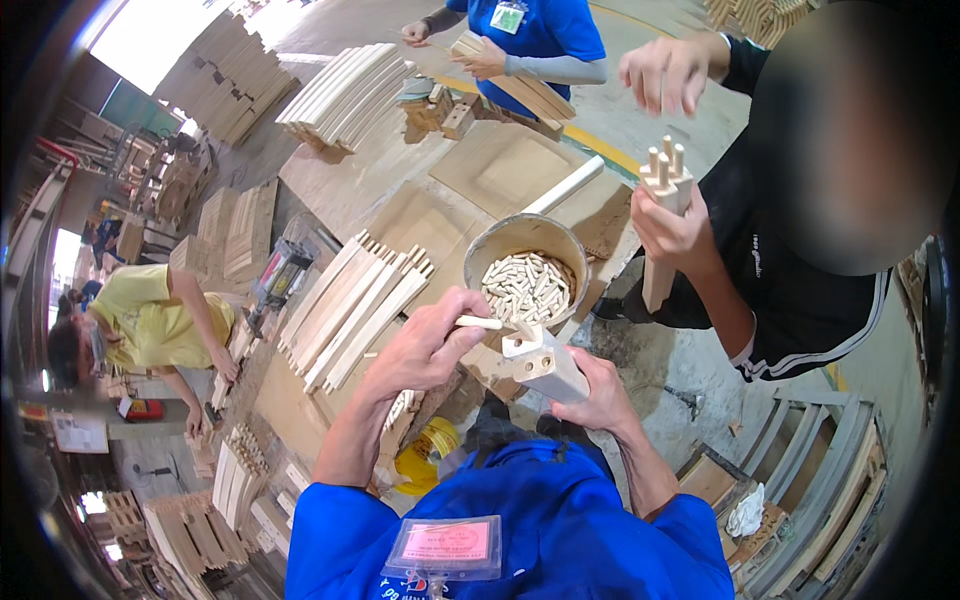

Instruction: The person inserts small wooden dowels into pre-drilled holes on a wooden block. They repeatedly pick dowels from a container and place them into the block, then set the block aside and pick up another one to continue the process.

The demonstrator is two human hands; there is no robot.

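My left hand (432,342) is closed, pinching a pale wooden dowel (480,322) between thumb and fingers. The dowel points toward the drilled ends of some wooden slats (546,366), which my right hand (602,396) grips from the right side. Round holes show in those end faces. A gap appears to lie between the dowel and the nearest hole. Just beyond my hands stands a round bucket (476,262) holding many loose dowels (528,288). To the left lies a row of wooden slats (350,318) with dowels standing out of their far ends.
At the right, a person's hand (672,232) holds wooden pieces with dowels (664,180) in their top ends. Across the table, a person in blue (555,30) holds wooden strips. Stacked slats (350,95) stand at the far left; a yellow bucket (428,455) is below the table edge.
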